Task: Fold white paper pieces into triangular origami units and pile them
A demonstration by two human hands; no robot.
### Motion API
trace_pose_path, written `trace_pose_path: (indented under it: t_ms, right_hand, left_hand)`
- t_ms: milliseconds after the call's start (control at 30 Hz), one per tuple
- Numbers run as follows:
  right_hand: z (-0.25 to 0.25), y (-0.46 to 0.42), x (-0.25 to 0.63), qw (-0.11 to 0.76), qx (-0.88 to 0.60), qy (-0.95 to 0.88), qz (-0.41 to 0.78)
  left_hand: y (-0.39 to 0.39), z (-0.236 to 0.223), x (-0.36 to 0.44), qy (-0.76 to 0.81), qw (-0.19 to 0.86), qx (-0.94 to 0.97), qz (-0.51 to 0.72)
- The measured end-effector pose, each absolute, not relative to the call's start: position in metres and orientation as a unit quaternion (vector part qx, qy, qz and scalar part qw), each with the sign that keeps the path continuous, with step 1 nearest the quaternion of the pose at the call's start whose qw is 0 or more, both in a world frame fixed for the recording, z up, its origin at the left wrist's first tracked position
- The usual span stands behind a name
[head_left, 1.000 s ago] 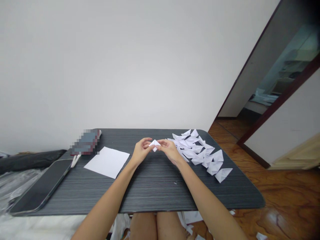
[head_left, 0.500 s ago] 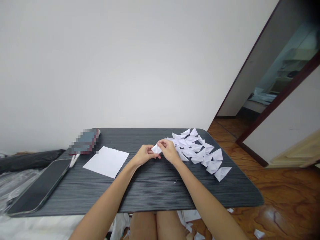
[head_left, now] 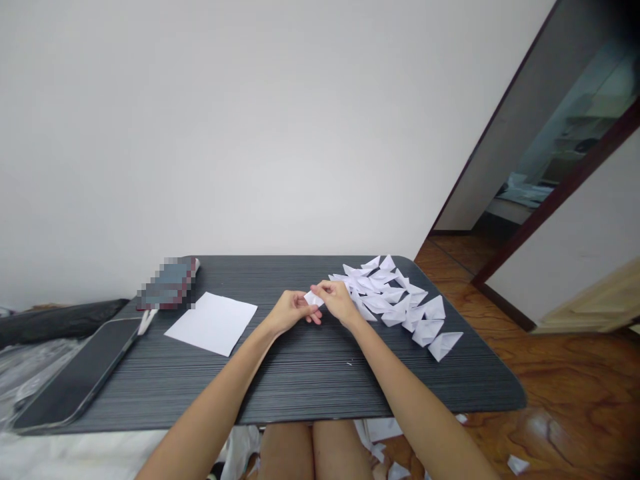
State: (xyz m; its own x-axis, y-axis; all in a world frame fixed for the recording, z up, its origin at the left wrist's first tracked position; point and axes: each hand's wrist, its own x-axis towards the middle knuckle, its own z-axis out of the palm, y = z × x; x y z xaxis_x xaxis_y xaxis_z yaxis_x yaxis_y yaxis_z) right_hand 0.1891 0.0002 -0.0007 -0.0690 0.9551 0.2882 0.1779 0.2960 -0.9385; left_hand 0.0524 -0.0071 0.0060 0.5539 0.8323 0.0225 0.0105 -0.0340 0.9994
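Observation:
Between my two hands, above the middle of the dark table [head_left: 300, 380], is a small folded piece of white paper [head_left: 314, 299]. My left hand [head_left: 291, 310] pinches its left side with thumb and fingers. The fingertips of my right hand [head_left: 336, 297] close on its upper right edge. Just right of my right hand lies a spread of folded white paper boats [head_left: 395, 293], several of them overlapping. A flat white sheet of paper [head_left: 213, 323] rests on the table left of my left hand.
A dark tablet-like slab [head_left: 80, 373] lies along the table's left edge. Behind it is a blurred-out device [head_left: 167, 283] with a white cable [head_left: 147, 322]. The wall [head_left: 300, 133] meets the table's back edge. Paper scraps [head_left: 518, 465] litter the wooden floor.
My right fingertips have shifted slightly left along the folded paper's upper edge. Some fingers of my left hand have loosened a little under it. The things on the table stay put.

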Motion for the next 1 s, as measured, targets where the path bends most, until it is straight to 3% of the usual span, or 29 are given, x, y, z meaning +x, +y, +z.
trace_pose_path:
  t_ms: [300,500,567,833,1000]
  right_hand:
    - [0.003,-0.002,0.191,0.479,-0.441,-0.658,0.378]
    - [0.001,-0.004,0.193,0.457,-0.414,-0.734,0.285]
    - [0.001,-0.004,0.193,0.452,-0.409,-0.749,0.258]
    - [0.006,-0.011,0.192,0.411,-0.412,-0.795,0.173]
    - [0.005,-0.011,0.192,0.440,-0.404,-0.783,0.175]
  left_hand:
    - [-0.002,0.001,0.047,0.363,0.553,0.673,0.330]
    - [-0.002,0.008,0.038,0.434,0.239,0.771,0.400]
    - [-0.005,0.009,0.039,0.426,0.197,0.777,0.419]
    - [-0.008,0.007,0.042,0.406,0.209,0.783,0.422]
    - [-0.009,0.010,0.042,0.388,0.248,0.785,0.414]
